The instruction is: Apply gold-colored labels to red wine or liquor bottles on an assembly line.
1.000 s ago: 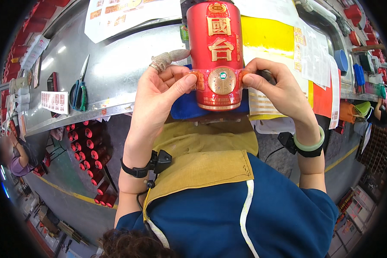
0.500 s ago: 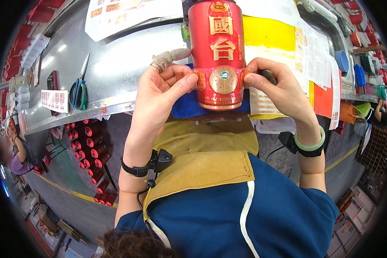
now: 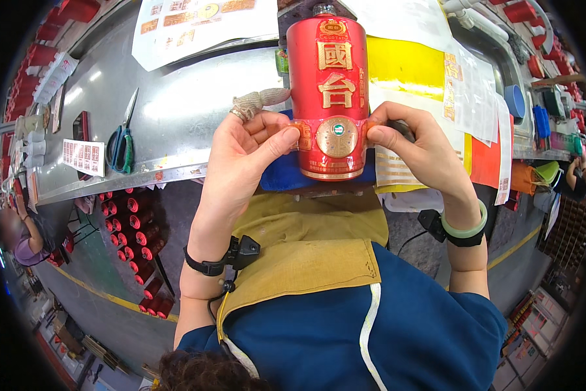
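Observation:
A red bottle (image 3: pixel 329 72) with gold characters and a round gold seal lies on a blue pad (image 3: pixel 277 174) at the metal bench's near edge. My left hand (image 3: pixel 244 153) presses its thumb on the left end of a gold-and-red label strip (image 3: pixel 335 137) wrapped around the bottle's lower body; the index finger wears a knitted cot. My right hand (image 3: pixel 413 146) pinches the strip's right end against the bottle. Both wrists carry black bands, the right also a green bangle.
Green-handled scissors (image 3: pixel 120 140) lie on the steel bench (image 3: pixel 182 111) to the left. Printed label sheets (image 3: pixel 195 26) lie at the back, yellow sheets (image 3: pixel 404 65) at right. Racks of red bottles (image 3: pixel 133 228) stand below the bench. Another person (image 3: pixel 19 238) sits at far left.

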### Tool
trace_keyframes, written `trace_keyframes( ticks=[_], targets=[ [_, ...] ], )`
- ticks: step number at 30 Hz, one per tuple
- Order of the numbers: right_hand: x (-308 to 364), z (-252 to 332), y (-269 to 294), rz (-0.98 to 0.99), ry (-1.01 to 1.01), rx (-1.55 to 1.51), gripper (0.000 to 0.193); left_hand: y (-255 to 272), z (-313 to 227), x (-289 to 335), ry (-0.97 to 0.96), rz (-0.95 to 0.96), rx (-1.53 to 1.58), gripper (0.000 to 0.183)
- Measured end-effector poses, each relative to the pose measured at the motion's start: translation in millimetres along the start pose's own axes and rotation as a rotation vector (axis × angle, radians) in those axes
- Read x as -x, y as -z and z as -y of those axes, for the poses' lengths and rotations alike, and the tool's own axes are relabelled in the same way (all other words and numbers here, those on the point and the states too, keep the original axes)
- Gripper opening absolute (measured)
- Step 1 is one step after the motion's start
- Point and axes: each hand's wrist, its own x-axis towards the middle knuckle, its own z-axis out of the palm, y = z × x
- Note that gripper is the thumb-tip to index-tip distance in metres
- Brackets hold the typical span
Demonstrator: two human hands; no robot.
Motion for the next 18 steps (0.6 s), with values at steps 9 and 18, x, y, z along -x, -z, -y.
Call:
trace_keyframes(
  ticks=[9, 18],
  targets=[
    [-0.9, -5.0, -2.4, -0.028, 0.044, -0.049, 0.019, 0.2, -1.2, 0.2, 0.006, 0.009, -0.021, 0.046],
    [2.3, 3.4, 0.4, -0.04, -0.041, 0.1, 0.025, -4.1, -3.9, 1.9, -0.014, 0.009, -0.051, 0.048]
  ],
)
